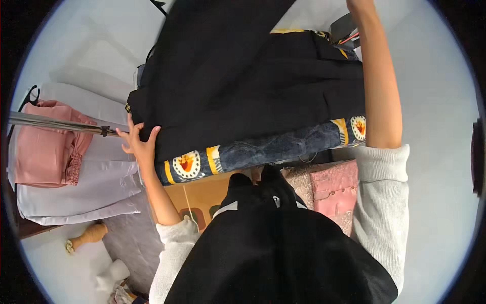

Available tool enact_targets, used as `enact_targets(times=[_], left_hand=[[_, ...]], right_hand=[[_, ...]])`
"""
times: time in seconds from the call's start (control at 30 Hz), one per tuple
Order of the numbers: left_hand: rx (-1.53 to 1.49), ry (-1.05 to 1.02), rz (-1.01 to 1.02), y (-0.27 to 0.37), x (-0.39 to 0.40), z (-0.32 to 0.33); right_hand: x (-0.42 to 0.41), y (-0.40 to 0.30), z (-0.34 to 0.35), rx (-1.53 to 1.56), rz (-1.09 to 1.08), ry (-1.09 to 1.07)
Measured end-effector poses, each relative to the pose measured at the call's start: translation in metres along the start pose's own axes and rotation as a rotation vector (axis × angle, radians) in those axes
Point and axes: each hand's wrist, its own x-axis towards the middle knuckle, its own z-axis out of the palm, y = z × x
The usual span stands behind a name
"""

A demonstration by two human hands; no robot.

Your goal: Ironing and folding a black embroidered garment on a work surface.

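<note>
A large black cloth lies over a raised surface covered with dark blue patterned fabric, and part of it rises towards the top of the picture. At the cloth's near left edge is my left hand, its fingers spread and its thumb against the black cloth. My right arm reaches far up along the right side. Only the base of my right hand shows at the top edge; its fingers are out of view, so what they hold is hidden. Behind the cloth, near my right forearm, stands a grey object, partly hidden.
Left of the covered surface, a metal rail carries folded pink clothing and white fabric. A brown vase stands at the lower left. Below on the right lies a folded pink garment. A wall runs along the right.
</note>
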Motion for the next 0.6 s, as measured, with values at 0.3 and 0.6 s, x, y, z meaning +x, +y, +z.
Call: enact_targets(times=[0.3, 0.6], left_hand=[[0.011, 0.160, 0.174, 0.003, -0.015, -0.013], [-0.034, 0.050, 0.224, 0.019, -0.006, -0.034]], right_hand=[[-0.145, 0.065, -0.090, 0.536, 0.076, -0.241], [-0.241, 0.079, -0.081, -0.524, 0.439, -0.115]])
